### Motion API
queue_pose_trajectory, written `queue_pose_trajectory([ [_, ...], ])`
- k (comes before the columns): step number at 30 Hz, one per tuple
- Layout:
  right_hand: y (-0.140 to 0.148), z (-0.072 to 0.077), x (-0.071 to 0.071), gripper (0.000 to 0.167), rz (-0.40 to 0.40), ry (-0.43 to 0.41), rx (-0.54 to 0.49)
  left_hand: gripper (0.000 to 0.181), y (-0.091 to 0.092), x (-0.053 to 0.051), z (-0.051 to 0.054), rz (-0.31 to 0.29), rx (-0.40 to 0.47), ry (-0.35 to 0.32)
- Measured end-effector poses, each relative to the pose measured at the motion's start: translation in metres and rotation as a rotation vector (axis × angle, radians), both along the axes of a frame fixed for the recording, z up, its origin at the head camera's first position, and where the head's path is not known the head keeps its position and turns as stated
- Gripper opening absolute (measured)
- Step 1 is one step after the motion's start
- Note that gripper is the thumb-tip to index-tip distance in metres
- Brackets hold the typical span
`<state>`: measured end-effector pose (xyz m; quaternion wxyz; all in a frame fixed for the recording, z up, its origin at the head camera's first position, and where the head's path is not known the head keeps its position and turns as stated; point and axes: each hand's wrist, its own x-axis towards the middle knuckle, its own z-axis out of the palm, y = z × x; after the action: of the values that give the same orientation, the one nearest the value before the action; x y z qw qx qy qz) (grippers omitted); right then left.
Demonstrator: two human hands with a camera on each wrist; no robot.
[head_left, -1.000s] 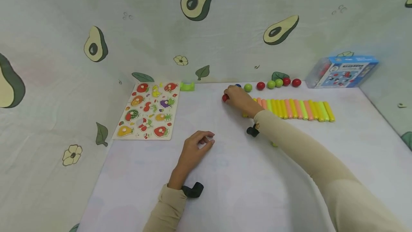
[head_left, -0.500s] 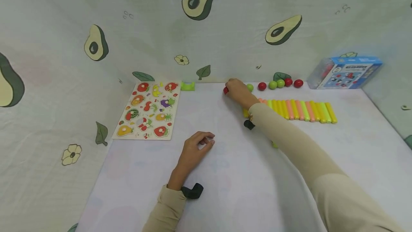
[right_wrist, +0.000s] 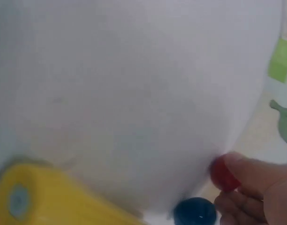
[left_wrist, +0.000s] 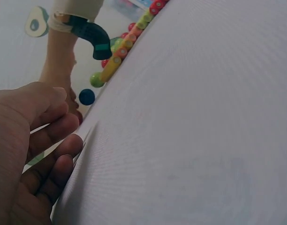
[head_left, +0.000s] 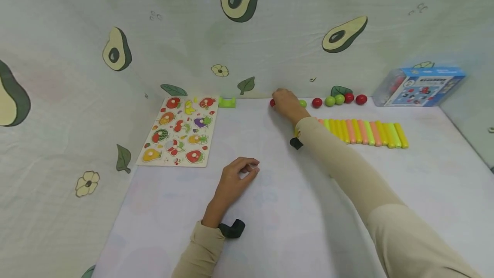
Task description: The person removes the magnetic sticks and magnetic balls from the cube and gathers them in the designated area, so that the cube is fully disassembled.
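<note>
At the back of the table, my right hand [head_left: 287, 103] pinches a red ball [right_wrist: 222, 174] between thumb and fingers, low by the foot of the wall cloth. Right beside those fingers in the right wrist view sits a blue ball [right_wrist: 196, 212], which the hand covers in the head view. A green ball [head_left: 302, 103] shows just right of the hand. My left hand [head_left: 233, 181] rests on the table nearer the front, fingers loosely bent and holding nothing.
Several red and green balls [head_left: 329, 101] continue rightward along the wall. Below them lies a row of yellow, pink and green sticks [head_left: 359, 132], partly under the right forearm. A blue box [head_left: 422, 89] stands back right; a fruit puzzle board [head_left: 209, 130] and green piece [head_left: 227, 103] lie left.
My right hand has moved a little farther back toward the wall with the red ball. The left hand stays put, and the head view has shifted slightly.
</note>
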<state>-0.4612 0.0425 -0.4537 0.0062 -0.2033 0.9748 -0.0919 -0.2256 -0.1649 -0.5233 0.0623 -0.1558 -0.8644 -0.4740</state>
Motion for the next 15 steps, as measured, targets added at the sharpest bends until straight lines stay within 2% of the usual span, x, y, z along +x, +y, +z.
queue_pose_trajectory([
  [5, 0.01, 0.006, 0.02, 0.05, -0.006, 0.013, 0.001, 0.02, 0.001, 0.005, 0.0, -0.021, -0.026, -0.032],
  [7, 0.013, 0.01, 0.033, 0.049, 0.023, 0.032, -0.034, 0.019, 0.0, 0.007, 0.0, -0.013, -0.027, -0.027],
  [10, 0.018, 0.016, 0.059, 0.045, 0.084, 0.071, -0.113, 0.018, -0.002, 0.006, 0.001, 0.003, -0.012, -0.007],
  [15, 0.039, 0.017, 0.115, 0.037, 0.179, 0.095, -0.211, 0.018, -0.007, 0.0, -0.002, 0.009, 0.004, 0.004],
])
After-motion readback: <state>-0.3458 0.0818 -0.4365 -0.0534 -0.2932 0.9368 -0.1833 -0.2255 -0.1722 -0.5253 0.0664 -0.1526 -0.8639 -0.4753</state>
